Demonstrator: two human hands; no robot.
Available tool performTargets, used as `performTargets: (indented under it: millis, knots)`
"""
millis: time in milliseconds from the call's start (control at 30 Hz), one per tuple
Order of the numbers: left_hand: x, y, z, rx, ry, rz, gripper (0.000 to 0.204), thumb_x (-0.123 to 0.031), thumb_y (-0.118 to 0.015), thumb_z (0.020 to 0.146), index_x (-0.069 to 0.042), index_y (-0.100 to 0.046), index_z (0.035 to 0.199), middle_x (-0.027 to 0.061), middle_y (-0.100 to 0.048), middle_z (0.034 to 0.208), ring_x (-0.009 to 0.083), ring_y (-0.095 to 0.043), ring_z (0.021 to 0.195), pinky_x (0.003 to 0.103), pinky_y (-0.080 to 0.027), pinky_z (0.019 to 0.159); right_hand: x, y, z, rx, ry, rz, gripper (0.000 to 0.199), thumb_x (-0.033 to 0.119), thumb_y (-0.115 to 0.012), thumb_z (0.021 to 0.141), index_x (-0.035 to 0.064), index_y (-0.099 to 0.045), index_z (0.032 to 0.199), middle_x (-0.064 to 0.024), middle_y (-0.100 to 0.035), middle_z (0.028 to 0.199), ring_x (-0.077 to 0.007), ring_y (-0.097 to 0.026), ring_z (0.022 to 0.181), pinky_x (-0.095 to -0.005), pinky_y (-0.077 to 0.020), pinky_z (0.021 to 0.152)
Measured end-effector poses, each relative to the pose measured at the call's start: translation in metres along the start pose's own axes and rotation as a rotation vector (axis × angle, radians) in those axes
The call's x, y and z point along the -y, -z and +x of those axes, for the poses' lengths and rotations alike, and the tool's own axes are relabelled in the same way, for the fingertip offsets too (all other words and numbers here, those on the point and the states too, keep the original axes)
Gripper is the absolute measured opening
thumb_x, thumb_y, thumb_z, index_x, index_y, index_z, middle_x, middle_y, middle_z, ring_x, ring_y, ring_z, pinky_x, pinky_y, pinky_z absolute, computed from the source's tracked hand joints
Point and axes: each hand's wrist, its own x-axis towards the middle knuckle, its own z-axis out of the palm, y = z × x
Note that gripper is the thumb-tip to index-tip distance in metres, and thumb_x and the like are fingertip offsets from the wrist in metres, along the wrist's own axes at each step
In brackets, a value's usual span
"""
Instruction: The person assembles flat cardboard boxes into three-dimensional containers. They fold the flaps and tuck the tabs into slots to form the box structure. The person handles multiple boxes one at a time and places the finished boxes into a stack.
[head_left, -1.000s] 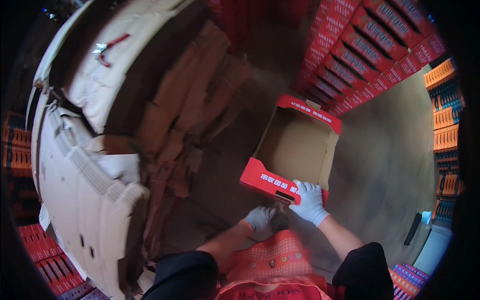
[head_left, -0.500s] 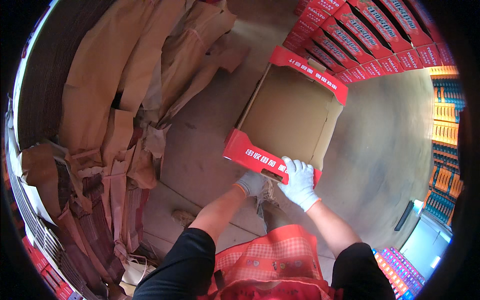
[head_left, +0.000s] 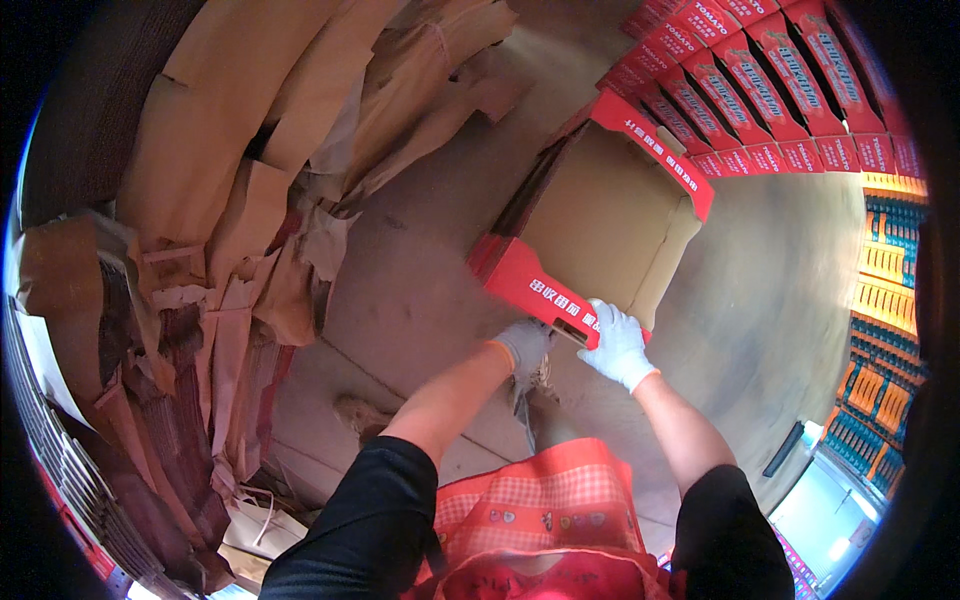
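Cardboard tray (head_left: 600, 225) with red edges lies open-side up on the floor (head_left: 420, 300), long axis running toward one o'clock from the person, right hand (head_left: 618, 345) clamped over its near red rim, left hand (head_left: 522, 345) closed beneath that edge.

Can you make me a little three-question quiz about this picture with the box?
1. True or false: the right hand wears a white glove and grips the red near edge of the cardboard tray box.
2. What lies heaped on the person's left? A) brown cardboard scraps B) blue barrels C) metal pipes
3. Fill in: the left hand sits under the box's near edge, and the inside of the box looks ____.

Key: 1 true; 2 A; 3 empty.
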Motion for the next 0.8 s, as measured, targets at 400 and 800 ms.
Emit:
performTargets:
  millis: [400, 800]
  knots:
    - [-0.195, 0.105, -0.198, -0.801, -0.035, -0.589, 0.061, -0.021, -0.067, 0.086, -0.003, -0.047, 0.14, 0.0245, -0.04, 0.149, 0.0385, -0.042, 0.136, 0.043, -0.04, 0.11, 0.054, 0.082, -0.002, -0.207, 0.135, 0.092, 0.062, 0.021, -0.072, 0.08, 0.0095, -0.049, 0.136, -0.0144, -0.057, 0.128, -0.0294, -0.059, 0.116, -0.0444, -0.0488, 0.096]
    - [-0.199, 0.193, -0.669, -1.549, 1.419, 0.52, 0.085, -0.021, -0.07, 0.084, 0.003, -0.026, 0.152, 0.0253, -0.03, 0.156, 0.0384, -0.03, 0.145, 0.047, -0.02, 0.12, 0.426, 0.327, -0.161, -0.007, 1.087, 1.245, 0.021, -0.001, -0.066, 0.091, -0.0019, -0.066, 0.112, -0.0017, -0.068, 0.089, -0.0068, -0.061, 0.078, -0.0214, -0.0504, 0.07]
